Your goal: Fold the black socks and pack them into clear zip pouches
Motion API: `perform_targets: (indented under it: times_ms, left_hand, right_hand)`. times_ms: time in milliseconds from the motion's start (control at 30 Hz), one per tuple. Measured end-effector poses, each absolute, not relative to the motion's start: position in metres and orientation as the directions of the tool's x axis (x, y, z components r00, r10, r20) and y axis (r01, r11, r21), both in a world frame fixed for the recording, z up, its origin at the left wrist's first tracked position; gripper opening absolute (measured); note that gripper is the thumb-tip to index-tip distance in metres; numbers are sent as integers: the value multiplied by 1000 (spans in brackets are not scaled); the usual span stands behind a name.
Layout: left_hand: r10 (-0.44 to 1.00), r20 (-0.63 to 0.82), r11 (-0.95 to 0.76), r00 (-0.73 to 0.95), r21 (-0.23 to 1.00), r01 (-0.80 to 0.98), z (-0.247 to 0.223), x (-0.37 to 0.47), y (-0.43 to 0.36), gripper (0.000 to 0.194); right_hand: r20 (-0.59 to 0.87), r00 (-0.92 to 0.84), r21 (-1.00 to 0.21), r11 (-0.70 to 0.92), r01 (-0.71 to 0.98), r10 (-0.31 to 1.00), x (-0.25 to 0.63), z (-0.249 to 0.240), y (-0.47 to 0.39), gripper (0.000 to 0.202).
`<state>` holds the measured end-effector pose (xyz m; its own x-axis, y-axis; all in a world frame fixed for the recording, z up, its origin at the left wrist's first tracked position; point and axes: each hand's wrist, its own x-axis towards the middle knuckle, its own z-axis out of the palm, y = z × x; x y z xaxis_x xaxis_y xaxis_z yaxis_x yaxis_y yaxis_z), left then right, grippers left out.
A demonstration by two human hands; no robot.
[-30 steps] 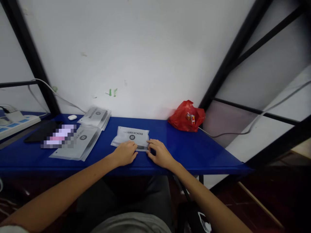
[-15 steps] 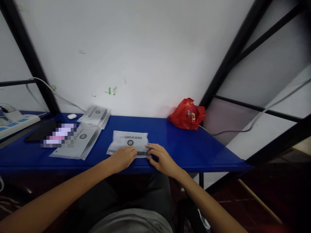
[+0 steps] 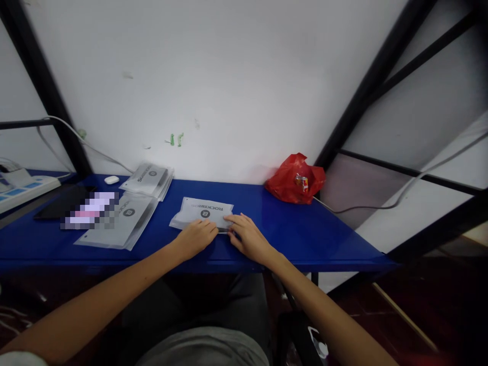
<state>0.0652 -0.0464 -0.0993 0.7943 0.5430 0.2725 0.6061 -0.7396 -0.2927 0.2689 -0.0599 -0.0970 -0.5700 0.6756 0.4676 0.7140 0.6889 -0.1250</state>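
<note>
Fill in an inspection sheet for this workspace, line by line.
Surface: glossy blue tabletop.
Job's things: ROCKBROS pouch in front of the person; similar pouches at left, in a rear pile and a front pile.
Clutter: white case, dark flat device, pixelated object, red bag.
Grip: left hand at the pouch's near edge, right hand touching its near right corner; exact hold hidden.
Cables: left cable against the wall; right cable sagging; power strip.
Surroundings: marked white wall, black frame.
Other people: nothing seen.
</note>
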Motion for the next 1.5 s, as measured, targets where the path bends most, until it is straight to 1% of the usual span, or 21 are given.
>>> perform_targets:
  times_ms: [33,100,267,433,533,600,667,767,933,1133,1267,1433,1500]
  left_hand:
    - [539,283,-730,793,-312,608,-100,66,-44,15]
    - [555,309,-710,773,-307,633,-100,65,-41,17]
    - [578,389,-711,718,-192,676,-97,60,-36,20]
    - [567,472,-741,675,-66,668,-89,57,-39,26]
    - [542,535,-780,648,34,624,-81,61,-45,24]
    - [519,552,-806,653,62,589,-76,65,-48,24]
    - [496,545,-823,676,46,566,-73,70,-50,26]
    - [486,522,-807,701,-40,589,-73,72,-49,28]
    - [495,505,-726,707,-206,656,-76,55,-41,27]
    - [552,500,-608,667,-306,733,-72,21,-37,28]
    - [580,488,-568,652,-331,754,-71,9,-39,28]
    - [609,526,-544,594,-267,795,-73,-10,-34,27]
    - [626,516,-539,584,-255,803,-73,-13,-34,26]
  right_hand:
    - [485,-552,-147,685,714,679,270,-98,-58,13]
    - [528,-506,-193,676,711,682,273,-100,-57,10]
    - [613,-404,-281,665,692,679,279,-99,-56,6]
    - [675,-361,-281,676,681,644,275,-92,-59,11]
    - [694,-358,-269,686,676,625,269,-89,-61,14]
    - [699,-368,-259,697,669,613,265,-88,-63,15]
    - [701,-376,-251,704,665,606,262,-88,-64,15]
    - [707,-374,-244,703,668,601,259,-89,-66,14]
    - [726,-346,-213,673,708,594,269,-91,-65,15]
    - [730,-292,-219,616,757,618,291,-91,-56,16]
    - [736,-301,-202,621,757,606,291,-89,-51,17]
    - [734,-286,-205,602,772,616,292,-90,-46,18]
    - [738,-263,-214,585,782,621,296,-93,-40,16]
